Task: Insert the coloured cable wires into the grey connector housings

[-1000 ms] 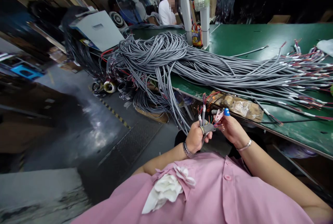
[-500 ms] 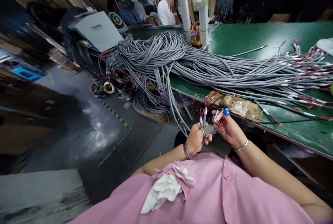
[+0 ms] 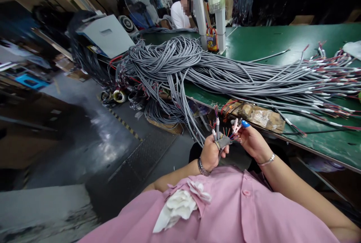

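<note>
My left hand is closed around several grey cable ends, which point up with thin coloured wires fanning out at their tips. Grey wrapping sits around the bunch beside my left fingers. Just to the right, my right hand pinches a small pale pink clip-like piece at the loose coloured wires. A blue cover is on a fingertip of my right hand. The wire tips lie between both hands; which wires the piece touches is too small to tell.
A large bundle of grey cables lies along the green table, some hanging over its edge. A taped block rests at the near edge. White posts stand behind. Across the table sits a person in white.
My right hand has shifted slightly right and down, with the pink piece now more upright. The cable ends in my left hand have moved a little left, and their coloured wires show more spread.
</note>
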{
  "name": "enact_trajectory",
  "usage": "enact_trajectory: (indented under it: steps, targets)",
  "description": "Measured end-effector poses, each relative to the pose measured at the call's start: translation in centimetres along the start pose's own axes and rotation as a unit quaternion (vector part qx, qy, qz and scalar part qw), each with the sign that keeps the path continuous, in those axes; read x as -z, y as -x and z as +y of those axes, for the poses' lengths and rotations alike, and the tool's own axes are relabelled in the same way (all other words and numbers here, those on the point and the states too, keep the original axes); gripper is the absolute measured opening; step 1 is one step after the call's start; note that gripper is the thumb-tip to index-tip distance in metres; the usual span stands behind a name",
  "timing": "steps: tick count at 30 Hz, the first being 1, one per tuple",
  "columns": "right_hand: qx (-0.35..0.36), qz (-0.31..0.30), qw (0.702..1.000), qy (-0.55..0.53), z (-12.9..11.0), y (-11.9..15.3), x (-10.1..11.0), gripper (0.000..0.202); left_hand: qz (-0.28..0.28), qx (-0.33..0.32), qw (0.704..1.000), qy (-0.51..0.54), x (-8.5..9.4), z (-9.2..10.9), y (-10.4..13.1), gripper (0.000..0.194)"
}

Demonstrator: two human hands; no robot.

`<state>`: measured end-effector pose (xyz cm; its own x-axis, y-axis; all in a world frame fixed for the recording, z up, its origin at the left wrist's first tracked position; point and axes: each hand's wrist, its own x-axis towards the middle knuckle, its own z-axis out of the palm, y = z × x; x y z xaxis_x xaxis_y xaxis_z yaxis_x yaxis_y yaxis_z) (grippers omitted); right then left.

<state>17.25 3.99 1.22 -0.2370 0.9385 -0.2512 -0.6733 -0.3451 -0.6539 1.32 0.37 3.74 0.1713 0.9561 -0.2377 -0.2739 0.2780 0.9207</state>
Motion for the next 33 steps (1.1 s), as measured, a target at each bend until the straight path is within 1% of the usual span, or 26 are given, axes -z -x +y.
enact_trajectory:
  steps: [5,9,12,18,24,26,33]
  targets:
    - [0.007,0.017,1.000,0.012,0.9,-0.5,0.4,0.042,0.002,-0.011,1.000,0.001,-0.6,-0.2,-0.4,0.031]
    - [-0.015,-0.005,1.000,-0.003,1.5,-1.3,0.8,0.048,0.002,-0.017,1.000,0.007,-0.8,-0.6,-0.7,0.031]
    - [-0.019,-0.009,0.999,-0.029,1.7,-1.7,0.8,0.047,0.008,-0.018,1.000,0.009,-0.8,-1.0,-0.9,0.030]
    - [-0.010,0.045,0.997,-0.064,1.6,-2.0,0.4,0.036,0.011,-0.011,1.000,0.003,-0.5,-1.4,-0.9,0.030]
    - [0.002,0.058,0.996,-0.067,1.8,-1.8,0.3,0.035,0.008,-0.014,1.000,-0.008,-0.1,-1.9,-0.6,0.029]
    - [-0.001,0.053,0.996,-0.068,1.8,-1.7,0.3,0.037,0.007,-0.015,1.000,-0.011,-0.1,-2.0,-0.6,0.028]
    - [-0.045,-0.015,0.997,-0.064,0.9,-0.5,0.0,0.052,0.008,-0.011,1.000,-0.015,0.3,-1.7,0.2,0.029]
